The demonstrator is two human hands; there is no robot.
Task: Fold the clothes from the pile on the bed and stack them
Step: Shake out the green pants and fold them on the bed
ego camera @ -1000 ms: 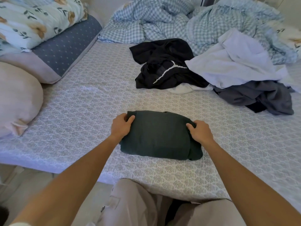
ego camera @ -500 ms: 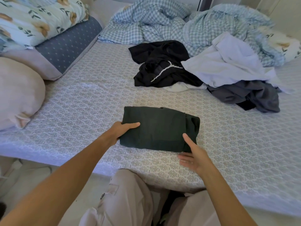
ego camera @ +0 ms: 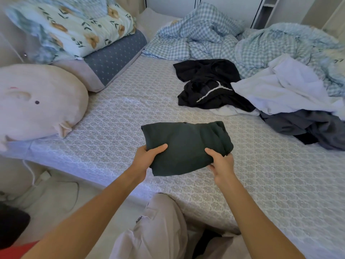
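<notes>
**Bed and laundry, one folded piece in my hands**

Held: one folded dark green garment [ego camera: 184, 146], a thick rectangle. My left hand [ego camera: 147, 157] grips its near left corner, thumb on top and fingers curled beneath. My right hand [ego camera: 221, 163] grips the near right edge the same way, thumb across the top. The garment is above the near middle of the bed [ego camera: 130, 113]; whether its far edge touches the sheet I cannot tell.

Containers: I can point to nothing that serves as one. The loose clothes lie straight on the sheet.

Surface, left to right: one round beige cushion [ego camera: 35, 103] with a small dark dot on it, at the left edge. Behind it, one grey-blue dotted pillow [ego camera: 113, 58] with one floral pillow [ego camera: 74, 28] resting on top. A patterned grey-white sheet covers the mattress. At the far end, a rumpled blue checked blanket [ego camera: 201, 36] runs across to the right.

Pile, on the right half, well apart from my hands: one black garment [ego camera: 209, 85] with a white lace trim; a white piece [ego camera: 225, 111] peeking from under it; one large white garment [ego camera: 283, 88] beside it; one dark grey garment [ego camera: 302, 126] nearest the right edge. Four pieces counted, though more may be hidden.

Room: a pale wardrobe [ego camera: 224, 8] stands beyond the bed. My legs in light trousers [ego camera: 160, 230] meet the bed's near side.
</notes>
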